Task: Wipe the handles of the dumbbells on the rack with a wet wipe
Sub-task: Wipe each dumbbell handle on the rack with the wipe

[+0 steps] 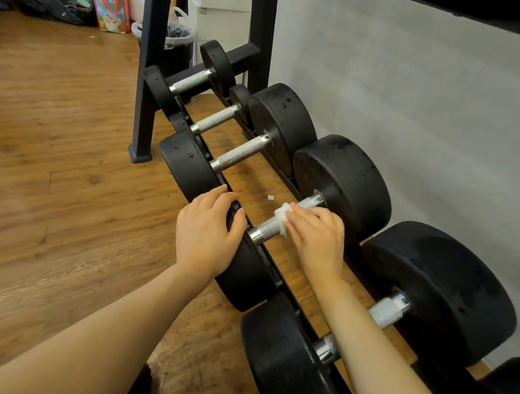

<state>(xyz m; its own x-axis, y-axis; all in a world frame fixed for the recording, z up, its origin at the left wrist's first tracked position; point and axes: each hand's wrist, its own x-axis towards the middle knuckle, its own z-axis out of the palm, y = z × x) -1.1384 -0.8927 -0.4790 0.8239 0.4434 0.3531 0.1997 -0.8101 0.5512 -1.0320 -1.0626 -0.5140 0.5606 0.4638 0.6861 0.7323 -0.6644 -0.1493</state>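
Several black dumbbells with knurled silver handles lie in a row on a low black rack (pixel 271 264). My right hand (pixel 316 234) presses a crumpled white wet wipe (pixel 282 214) onto the handle (pixel 268 227) of the dumbbell in the middle of the row, fingers curled over wipe and bar. My left hand (pixel 207 233) rests on top of that dumbbell's near weight head (pixel 244 277), fingers draped over its edge. The nearest dumbbell's handle (pixel 385 311) is partly hidden under my right forearm.
A grey wall (pixel 427 119) runs right behind the rack. Black rack uprights (pixel 151 67) stand at the far end, with a lined waste bin (pixel 177 37) behind them. Bags (pixel 111 8) are piled at the far left on the wooden floor (pixel 41 168).
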